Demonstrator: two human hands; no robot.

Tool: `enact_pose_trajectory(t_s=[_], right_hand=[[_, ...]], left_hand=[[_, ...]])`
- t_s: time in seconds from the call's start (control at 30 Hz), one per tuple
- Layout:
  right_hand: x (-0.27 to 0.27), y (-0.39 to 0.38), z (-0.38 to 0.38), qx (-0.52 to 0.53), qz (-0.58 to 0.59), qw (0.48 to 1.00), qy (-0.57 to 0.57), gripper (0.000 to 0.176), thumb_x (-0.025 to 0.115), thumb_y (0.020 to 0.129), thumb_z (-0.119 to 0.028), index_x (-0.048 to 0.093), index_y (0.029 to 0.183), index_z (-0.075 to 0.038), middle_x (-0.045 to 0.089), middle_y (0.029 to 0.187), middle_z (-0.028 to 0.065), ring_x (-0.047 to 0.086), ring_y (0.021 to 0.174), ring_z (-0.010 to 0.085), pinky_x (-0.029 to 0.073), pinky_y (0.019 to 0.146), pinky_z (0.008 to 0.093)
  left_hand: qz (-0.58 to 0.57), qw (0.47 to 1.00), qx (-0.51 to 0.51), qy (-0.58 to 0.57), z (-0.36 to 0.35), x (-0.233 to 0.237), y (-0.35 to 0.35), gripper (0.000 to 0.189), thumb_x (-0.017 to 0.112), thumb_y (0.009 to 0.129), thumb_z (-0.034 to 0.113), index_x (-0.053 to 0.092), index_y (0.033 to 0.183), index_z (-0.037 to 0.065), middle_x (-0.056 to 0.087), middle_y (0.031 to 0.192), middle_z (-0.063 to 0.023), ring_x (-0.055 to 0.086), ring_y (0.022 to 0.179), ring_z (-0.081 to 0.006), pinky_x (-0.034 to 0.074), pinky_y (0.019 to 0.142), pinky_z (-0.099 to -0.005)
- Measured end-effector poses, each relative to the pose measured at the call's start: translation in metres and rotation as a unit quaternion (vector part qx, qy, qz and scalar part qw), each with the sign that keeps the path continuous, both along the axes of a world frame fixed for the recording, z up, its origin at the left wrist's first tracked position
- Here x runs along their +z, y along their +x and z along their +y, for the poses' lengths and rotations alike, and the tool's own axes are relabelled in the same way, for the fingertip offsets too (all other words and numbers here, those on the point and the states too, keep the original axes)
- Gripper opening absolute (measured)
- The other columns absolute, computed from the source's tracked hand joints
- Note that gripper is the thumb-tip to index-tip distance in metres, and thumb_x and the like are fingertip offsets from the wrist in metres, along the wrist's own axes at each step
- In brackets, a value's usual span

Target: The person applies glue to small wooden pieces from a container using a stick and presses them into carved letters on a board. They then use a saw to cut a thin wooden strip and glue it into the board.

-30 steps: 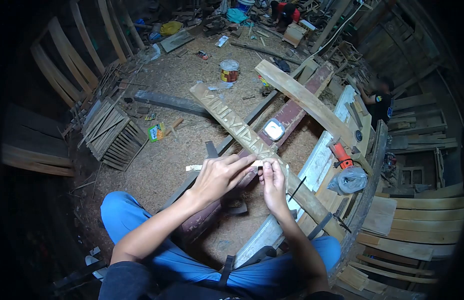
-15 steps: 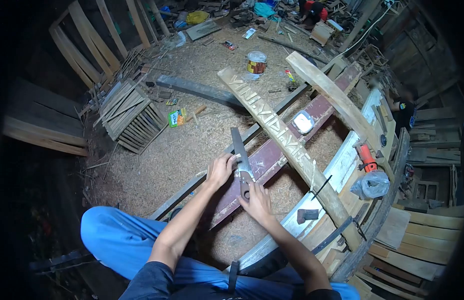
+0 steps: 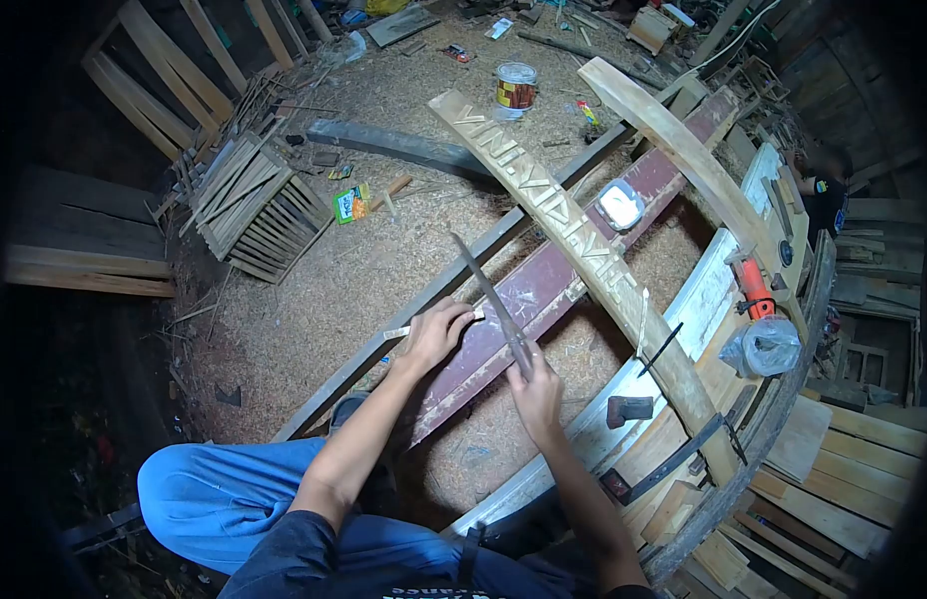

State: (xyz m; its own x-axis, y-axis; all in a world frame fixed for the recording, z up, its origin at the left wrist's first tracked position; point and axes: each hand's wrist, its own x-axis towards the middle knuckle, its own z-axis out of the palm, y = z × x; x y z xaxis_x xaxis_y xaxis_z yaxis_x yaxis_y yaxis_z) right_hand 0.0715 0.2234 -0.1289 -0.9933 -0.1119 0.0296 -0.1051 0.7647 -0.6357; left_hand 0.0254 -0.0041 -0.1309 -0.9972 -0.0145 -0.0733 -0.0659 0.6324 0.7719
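My left hand point(image 3: 435, 332) presses a thin strip of wood point(image 3: 395, 332) down on the maroon beam point(image 3: 543, 284), its fingers closed over the strip. The strip's end pokes out to the right of the fingers. In my right hand point(image 3: 535, 389) is the handle of a hand saw point(image 3: 493, 295), whose blade is seen nearly edge-on, slanting up and to the left, just right of the strip's end. Across the beam lies a long board with raised letters point(image 3: 553, 215). A white tub point(image 3: 620, 206) sits on the beam beyond it.
A curved board point(image 3: 683, 150) crosses the beam's far end. At right are an orange power tool point(image 3: 753, 288), a plastic bag point(image 3: 768, 347) and a dark block point(image 3: 629, 409). A slatted wooden crate point(image 3: 264, 210) and a paint can point(image 3: 515, 88) stand on the floor. A person's arm shows far right.
The saw has turned from showing its flat side to nearly edge-on, and its handle has moved up and right with my right hand. The thin strip now shows left of my left hand.
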Motion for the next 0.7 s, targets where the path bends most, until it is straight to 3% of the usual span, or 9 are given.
enact_pose_trajectory(t_s=[0.07,0.13,0.2,0.3,0.43,0.5,0.57,0.67,0.7], right_hand=[[0.021,0.001,0.005,-0.08,-0.026,0.991,-0.105,0.04,0.071,0.086,-0.015,0.066,0.124,-0.003,0.071,0.084,0.0258,0.072,0.075,0.0424,0.055,0.067,0.051],[0.021,0.003,0.011,-0.081,-0.004,0.986,-0.148,0.04,0.071,0.086,-0.013,0.066,0.125,-0.003,0.071,0.086,0.026,0.072,0.077,0.0424,0.056,0.068,0.0498],[0.02,0.004,0.014,-0.062,0.023,0.976,-0.207,0.041,0.07,0.086,-0.009,0.066,0.126,-0.001,0.072,0.092,0.0266,0.073,0.083,0.0415,0.057,0.07,0.047],[0.017,0.012,0.01,-0.047,-0.039,0.987,-0.15,0.04,0.07,0.089,-0.008,0.066,0.127,0.001,0.073,0.095,0.0256,0.077,0.085,0.0302,0.057,0.074,0.0393],[0.021,0.015,0.006,-0.027,-0.098,0.99,-0.094,0.043,0.069,0.09,-0.015,0.066,0.132,-0.004,0.071,0.086,0.026,0.074,0.075,0.0383,0.056,0.066,0.0449],[0.017,0.016,0.01,-0.004,-0.102,0.993,-0.057,0.047,0.069,0.09,-0.017,0.063,0.135,-0.005,0.071,0.085,0.0267,0.071,0.075,0.0435,0.056,0.067,0.0499],[0.003,0.017,0.012,0.033,0.026,0.997,-0.07,0.048,0.069,0.091,-0.02,0.063,0.136,-0.006,0.07,0.081,0.0253,0.07,0.072,0.0435,0.056,0.066,0.0513],[-0.001,0.019,0.008,0.016,-0.019,0.998,-0.06,0.049,0.068,0.092,-0.023,0.062,0.137,-0.007,0.07,0.077,0.0244,0.069,0.069,0.0442,0.055,0.065,0.0523],[0.002,0.018,0.009,0.017,-0.018,0.998,-0.061,0.049,0.068,0.092,-0.023,0.062,0.137,-0.007,0.07,0.077,0.0244,0.069,0.069,0.0442,0.055,0.065,0.0523]], left_hand=[[-0.012,1.0,-0.013,-0.023,0.004,-0.005,-0.002,0.024,0.064,0.099,0.026,0.074,0.108,0.006,0.069,0.102,-0.015,0.065,0.1,-0.0362,0.05,0.089,-0.0423],[0.059,0.989,-0.096,-0.096,0.007,-0.014,-0.008,0.02,0.067,0.096,0.028,0.075,0.104,0.011,0.065,0.099,-0.0127,0.06,0.101,-0.032,0.046,0.088,-0.0428],[0.074,0.987,-0.084,-0.114,0.015,-0.017,-0.014,0.019,0.069,0.095,0.029,0.076,0.103,0.013,0.064,0.1,-0.011,0.057,0.103,-0.0307,0.044,0.09,-0.0429],[0.067,0.988,-0.055,-0.124,0.024,-0.016,-0.019,0.02,0.071,0.092,0.03,0.077,0.101,0.013,0.063,0.103,-0.0085,0.052,0.109,-0.0292,0.038,0.094,-0.0411],[0.038,0.995,-0.017,-0.096,0.026,-0.031,-0.017,0.021,0.074,0.087,0.027,0.075,0.102,0.012,0.064,0.113,-0.0106,0.053,0.114,-0.0317,0.038,0.101,-0.0453],[0.114,0.992,0.044,-0.036,0.034,-0.045,-0.015,0.019,0.074,0.086,0.022,0.074,0.1,0.009,0.064,0.115,-0.0108,0.054,0.116,-0.0325,0.036,0.106,-0.0467],[0.063,0.996,0.055,-0.025,0.042,-0.049,-0.01,0.019,0.071,0.086,0.017,0.071,0.103,0.008,0.062,0.12,-0.0117,0.05,0.127,-0.0333,0.028,0.116,-0.0498],[0.064,0.99,0.091,-0.084,0.051,-0.064,-0.01,0.034,0.068,0.085,0.017,0.06,0.116,0.007,0.053,0.134,-0.0149,0.033,0.146,-0.0362,0.005,0.125,-0.0569],[0.065,0.99,0.092,-0.085,0.051,-0.066,-0.012,0.034,0.068,0.085,0.017,0.06,0.116,0.007,0.053,0.134,-0.0149,0.033,0.146,-0.0362,0.005,0.125,-0.0569]])
